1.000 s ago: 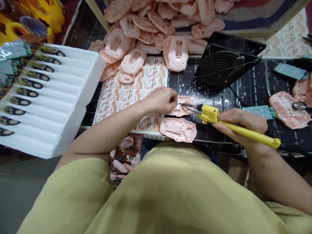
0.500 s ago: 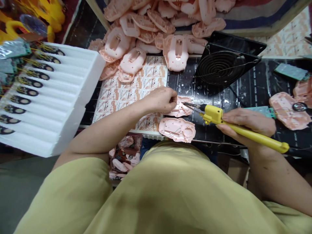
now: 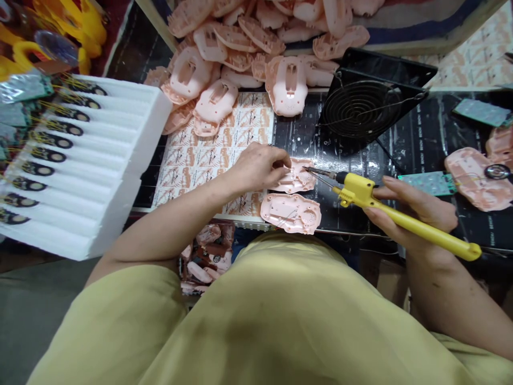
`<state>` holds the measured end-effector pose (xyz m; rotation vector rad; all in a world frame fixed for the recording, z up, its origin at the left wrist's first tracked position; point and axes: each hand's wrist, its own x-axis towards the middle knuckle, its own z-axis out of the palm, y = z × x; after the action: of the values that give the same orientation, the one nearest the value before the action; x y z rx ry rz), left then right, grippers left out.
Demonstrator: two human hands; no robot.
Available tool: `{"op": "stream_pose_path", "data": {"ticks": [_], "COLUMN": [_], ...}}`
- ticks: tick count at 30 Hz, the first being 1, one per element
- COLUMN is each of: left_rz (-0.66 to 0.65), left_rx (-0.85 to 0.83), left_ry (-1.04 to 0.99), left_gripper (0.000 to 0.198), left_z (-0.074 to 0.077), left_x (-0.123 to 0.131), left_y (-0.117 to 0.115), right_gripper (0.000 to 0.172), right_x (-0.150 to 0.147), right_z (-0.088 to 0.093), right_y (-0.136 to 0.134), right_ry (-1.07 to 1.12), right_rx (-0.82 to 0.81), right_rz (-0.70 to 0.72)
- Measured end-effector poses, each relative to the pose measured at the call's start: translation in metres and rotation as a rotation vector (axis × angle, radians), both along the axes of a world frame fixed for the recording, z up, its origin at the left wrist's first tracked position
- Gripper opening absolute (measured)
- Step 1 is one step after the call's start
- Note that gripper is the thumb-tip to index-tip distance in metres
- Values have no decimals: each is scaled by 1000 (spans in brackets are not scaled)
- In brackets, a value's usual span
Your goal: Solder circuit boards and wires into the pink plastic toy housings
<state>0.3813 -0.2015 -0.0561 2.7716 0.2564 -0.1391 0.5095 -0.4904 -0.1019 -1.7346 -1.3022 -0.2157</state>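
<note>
At the centre of the frame, a pink plastic shell is steadied on the black work surface by the left hand, whose fingertips are pinched on the shell's left edge. A yellow soldering iron is grasped around its handle by the right hand, right of centre; its metal tip is directed leftward and is positioned at the right edge of the held shell, though contact cannot be confirmed. A second pink shell is laid just below the first, near the table edge. A heap of pink shells is located at upper centre, beside a black fan at upper right. A white foam tray loaded with small round speakers is seen at the left. A green circuit board lies at the right, beside another pink shell.
</note>
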Motion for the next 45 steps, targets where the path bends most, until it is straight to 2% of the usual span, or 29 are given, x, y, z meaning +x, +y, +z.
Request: {"op": "stream_pose_path", "data": {"ticks": [2, 4, 8, 14, 21, 26, 30, 32, 38, 41, 45], "left_rz": [38, 22, -14, 8, 1, -13, -23, -21, -48, -47, 131], "left_rx": [-94, -137, -84, -26, 23, 22, 5, -1, -1, -48, -128], "left_ry": [-10, 20, 91, 128, 133, 113, 114, 110, 94, -66, -265], "left_gripper": [21, 17, 16, 19, 24, 22, 21, 20, 22, 32, 40], "left_z": [-1, 1, 7, 8, 6, 4, 3, 3, 3, 8, 15], "left_x": [0, 1, 3, 5, 7, 7, 7, 7, 4, -5, -30], "left_y": [2, 3, 0, -3, -4, -3, -1, -1, -3, 5, 26], "right_gripper": [64, 63, 58, 37, 29, 28, 28, 30, 63, 62, 49], "right_x": [-3, -6, -8, -8, 1, 7, 5, 2, -9, -14, -13], "right_z": [0, 0, 0, -5, -6, 6, 10, 7, 4, 7, 4], "right_y": [-1, -1, 2, 17, 22, 18, 9, 6, 4, 12, 30], "right_ry": [1, 0, -45, 11, 29, -28, 75, 61, -181, -226, -325], "right_rx": [19, 31, 64, 199, 88, 94, 111, 124, 92, 26, -63], "right_rz": [-20, -17, 62, 209, 266, 293, 145, 120, 5, 87, 209]}}
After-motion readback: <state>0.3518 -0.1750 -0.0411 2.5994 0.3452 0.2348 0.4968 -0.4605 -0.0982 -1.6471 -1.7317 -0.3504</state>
